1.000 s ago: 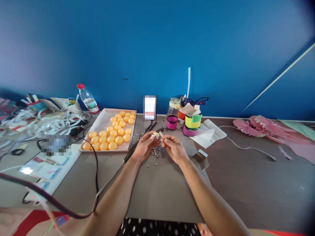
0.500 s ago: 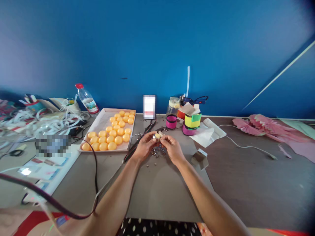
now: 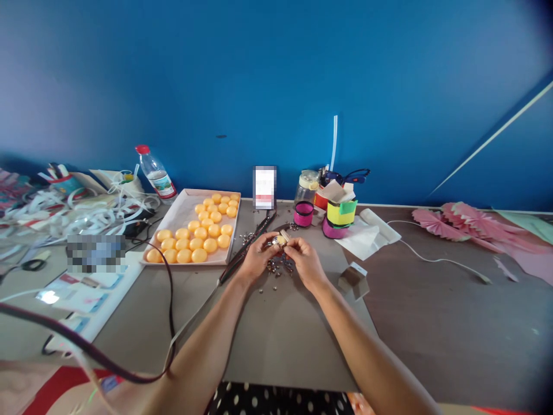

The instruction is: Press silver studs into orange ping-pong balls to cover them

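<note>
Since a second ago the two hands have drawn a little closer together, and the right fingertips now press against the piece held between them. The left hand [image 3: 256,257] is curled, its thumb and fingers closed in a pinch on a small yellow dome [image 3: 279,240] partly covered with shiny bits. It holds the dome just above the counter [image 3: 432,323], at the far middle of a grey card sheet [image 3: 276,334]. The right hand [image 3: 303,260] is also curled, its fingertips pinched together at the right side of the dome; whether they hold a separate bit is too small to tell. Right under both hands lies a loose heap of silvery bits [image 3: 280,267], with a few strays nearer on the sheet. A dark long-handled tool [image 3: 248,248] lies just left of the left hand, running toward the far wall. Further left sits a tray [image 3: 184,202] carrying rows of plain yellow domes [image 3: 194,233], and a plastic bottle [image 3: 156,173] stands at its far left corner. On the far side of the hands stand a glass jar [image 3: 306,187], a pink roll [image 3: 302,214] and a yellow and green wrapped cup [image 3: 339,213]. A small cardboard box [image 3: 353,279] lies just right of the right wrist, and pink paper fans [image 3: 458,222] lie far right.
</note>
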`<state>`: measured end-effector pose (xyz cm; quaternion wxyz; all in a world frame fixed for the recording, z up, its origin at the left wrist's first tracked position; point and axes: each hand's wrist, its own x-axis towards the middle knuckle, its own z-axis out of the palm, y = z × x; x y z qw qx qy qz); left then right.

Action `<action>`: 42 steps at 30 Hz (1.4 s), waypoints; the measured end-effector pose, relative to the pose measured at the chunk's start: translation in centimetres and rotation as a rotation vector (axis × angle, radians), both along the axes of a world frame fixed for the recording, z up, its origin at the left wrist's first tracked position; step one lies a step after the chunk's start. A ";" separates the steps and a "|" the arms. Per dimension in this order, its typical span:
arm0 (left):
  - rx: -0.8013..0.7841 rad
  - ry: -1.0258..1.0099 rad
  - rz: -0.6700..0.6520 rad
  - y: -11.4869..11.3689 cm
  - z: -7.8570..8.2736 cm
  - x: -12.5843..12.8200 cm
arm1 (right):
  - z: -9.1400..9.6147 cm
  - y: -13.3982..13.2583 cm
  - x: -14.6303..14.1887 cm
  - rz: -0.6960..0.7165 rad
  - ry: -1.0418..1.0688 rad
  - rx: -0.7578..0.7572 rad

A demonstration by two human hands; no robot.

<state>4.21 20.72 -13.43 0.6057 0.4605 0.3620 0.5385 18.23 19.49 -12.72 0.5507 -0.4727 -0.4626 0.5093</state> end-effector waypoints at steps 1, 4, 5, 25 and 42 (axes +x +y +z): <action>0.012 0.016 0.009 0.0 -0.1 0.0 | -0.1 0.1 0.0 -0.011 0.011 0.000; 0.035 0.043 0.026 0.0 -0.1 0.2 | -0.2 0.1 0.0 -0.015 -0.009 0.015; 0.044 0.054 0.034 0.0 -0.1 0.3 | -0.1 0.1 0.0 -0.017 -0.030 0.023; -0.056 -0.198 -0.041 -0.3 0.7 0.1 | 0.2 -0.1 0.0 -0.071 -0.100 0.118; -0.110 -0.400 -0.094 -0.2 1.2 -0.9 | -0.5 -0.6 -0.1 0.221 -1.438 0.337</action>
